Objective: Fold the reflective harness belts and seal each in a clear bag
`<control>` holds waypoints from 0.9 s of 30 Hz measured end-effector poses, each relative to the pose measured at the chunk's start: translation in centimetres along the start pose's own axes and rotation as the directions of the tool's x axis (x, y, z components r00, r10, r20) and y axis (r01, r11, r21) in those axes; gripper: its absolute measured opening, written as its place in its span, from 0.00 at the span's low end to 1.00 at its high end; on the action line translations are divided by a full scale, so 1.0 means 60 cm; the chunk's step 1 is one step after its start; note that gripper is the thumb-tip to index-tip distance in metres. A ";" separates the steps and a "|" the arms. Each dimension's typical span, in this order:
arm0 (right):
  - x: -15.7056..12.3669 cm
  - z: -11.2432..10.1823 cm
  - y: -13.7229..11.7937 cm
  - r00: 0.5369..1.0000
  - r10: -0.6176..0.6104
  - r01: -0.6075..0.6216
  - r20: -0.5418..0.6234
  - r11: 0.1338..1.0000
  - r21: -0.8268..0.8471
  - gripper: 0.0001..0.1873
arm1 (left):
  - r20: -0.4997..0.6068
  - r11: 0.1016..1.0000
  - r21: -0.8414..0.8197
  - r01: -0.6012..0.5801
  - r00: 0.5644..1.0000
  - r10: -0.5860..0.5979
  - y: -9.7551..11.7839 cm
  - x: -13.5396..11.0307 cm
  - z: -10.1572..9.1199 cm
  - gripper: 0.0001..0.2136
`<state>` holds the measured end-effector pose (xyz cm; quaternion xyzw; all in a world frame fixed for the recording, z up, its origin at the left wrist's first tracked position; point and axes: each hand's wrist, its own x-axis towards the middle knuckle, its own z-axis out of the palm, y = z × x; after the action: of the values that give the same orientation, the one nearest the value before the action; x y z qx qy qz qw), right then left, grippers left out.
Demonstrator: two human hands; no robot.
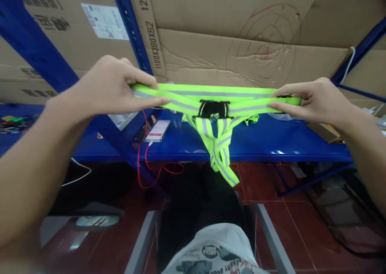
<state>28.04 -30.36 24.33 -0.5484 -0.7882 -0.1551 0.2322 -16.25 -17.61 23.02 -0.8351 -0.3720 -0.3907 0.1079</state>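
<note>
Stretched level between my hands is the waist strap of a neon yellow reflective harness (187, 103) with grey stripes. My left hand (116, 87) pinches one end of the doubled strap between thumb and fingers. At the other end, my right hand (313, 99) grips it the same way, with a bit of black plastic showing near the fingers. A black plastic piece (214, 109) sits at the middle of the strap. Below it, more yellow webbing (215, 145) dangles in a loose bundle, one tail end pointing down to the right.
Behind is a blue shelf table (256, 145) against cardboard boxes (193, 56). A phone (158, 130) lies there with a red cable (139, 161) hanging off the edge. A blue post (132, 28) rises at left. A small open carton (324, 132) stands at right. Grey chair arms (144, 242) flank my lap.
</note>
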 end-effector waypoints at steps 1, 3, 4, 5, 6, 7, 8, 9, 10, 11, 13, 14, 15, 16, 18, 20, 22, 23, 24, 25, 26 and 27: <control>0.001 0.003 0.002 1.000 -0.008 0.007 -0.026 0.999 -0.034 0.27 | 0.013 0.994 0.081 -0.068 0.998 0.067 0.003 0.005 -0.001 0.32; 0.004 0.011 0.007 0.996 -0.012 0.004 -0.087 0.996 -0.091 0.28 | 0.001 0.968 0.240 -0.076 0.997 0.077 0.007 0.015 -0.001 0.30; 0.005 0.015 0.009 0.993 -0.009 -0.006 -0.121 0.993 -0.120 0.29 | -0.033 0.955 0.297 -0.005 0.999 0.015 0.010 0.019 0.001 0.29; 0.008 0.019 0.010 0.987 -0.002 -0.022 -0.158 0.989 -0.147 0.29 | -0.050 0.938 0.338 0.075 0.997 -0.061 0.015 0.022 0.004 0.28; 0.011 0.023 0.010 0.981 0.006 -0.039 -0.193 0.985 -0.168 0.30 | -0.061 0.919 0.370 0.139 0.990 -0.125 0.020 0.025 0.008 0.28; 0.015 0.027 0.010 0.975 0.015 -0.056 -0.220 0.982 -0.182 0.30 | -0.070 0.903 0.391 0.179 0.984 -0.165 0.026 0.027 0.013 0.29; 0.020 0.031 0.009 0.970 0.027 -0.076 -0.240 0.978 -0.195 0.30 | -0.074 0.896 0.398 0.195 0.981 -0.181 0.031 0.029 0.019 0.31; 0.025 0.035 0.009 0.966 0.045 -0.102 -0.254 0.971 -0.215 0.31 | -0.076 0.901 0.389 0.192 0.981 -0.177 0.035 0.030 0.026 0.33; 0.031 0.040 0.010 0.961 0.066 -0.135 -0.267 0.959 -0.248 0.32 | -0.080 0.914 0.367 0.174 0.985 -0.156 0.037 0.033 0.033 0.34; 0.037 0.045 0.011 0.958 0.090 -0.171 -0.272 0.941 -0.293 0.32 | -0.082 0.931 0.336 0.146 0.989 -0.125 0.038 0.035 0.040 0.33; 0.049 0.055 0.015 0.954 0.135 -0.232 -0.267 0.897 -0.376 0.29 | -0.065 0.958 0.274 0.082 0.996 -0.067 0.035 0.042 0.056 0.23; 0.055 0.060 0.017 0.957 0.152 -0.240 -0.247 0.892 -0.382 0.26 | -0.045 0.964 0.257 0.061 0.998 -0.052 0.031 0.046 0.064 0.21; 0.061 0.065 0.019 0.963 0.169 -0.236 -0.209 0.906 -0.352 0.24 | -0.027 0.967 0.248 0.061 0.998 -0.056 0.027 0.050 0.073 0.22; 0.066 0.070 0.021 0.969 0.187 -0.228 -0.163 0.931 -0.286 0.23 | -0.007 0.967 0.240 0.083 0.996 -0.084 0.021 0.055 0.082 0.24; 0.075 0.083 0.029 0.971 0.233 -0.236 -0.046 0.966 -0.105 0.23 | 0.041 0.963 0.219 0.156 0.985 -0.169 0.005 0.064 0.104 0.25; 0.083 0.103 0.047 0.956 0.279 -0.284 0.089 0.957 0.052 0.23 | 0.134 0.961 0.176 0.213 0.962 -0.238 -0.018 0.071 0.130 0.24; 0.089 0.136 0.078 0.931 0.291 -0.330 0.220 0.930 0.165 0.25 | 0.286 0.959 0.128 0.251 0.917 -0.278 -0.049 0.077 0.165 0.26; 0.092 0.158 0.098 0.920 0.278 -0.342 0.276 0.914 0.219 0.27 | 0.356 0.953 0.107 0.285 0.884 -0.304 -0.067 0.079 0.186 0.26; 0.095 0.184 0.120 0.905 0.255 -0.352 0.340 0.897 0.267 0.28 | 0.408 0.941 0.099 0.323 0.850 -0.335 -0.085 0.080 0.210 0.28; 0.098 0.214 0.142 0.892 0.238 -0.366 0.384 0.879 0.306 0.30 | 0.422 0.923 0.113 0.368 0.823 -0.380 -0.102 0.081 0.236 0.29; 0.101 0.246 0.164 0.888 0.220 -0.370 0.404 0.863 0.344 0.31 | 0.410 0.901 0.134 0.412 0.805 -0.429 -0.116 0.082 0.263 0.30; 0.104 0.280 0.183 0.898 0.192 -0.359 0.396 0.840 0.407 0.32 | 0.382 0.879 0.143 0.455 0.794 -0.473 -0.128 0.083 0.293 0.31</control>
<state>33.21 -13.15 13.38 -0.6031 -0.7412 0.1730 0.2388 -9.55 -1.29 14.03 -0.7780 -0.5879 -0.2152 -0.0526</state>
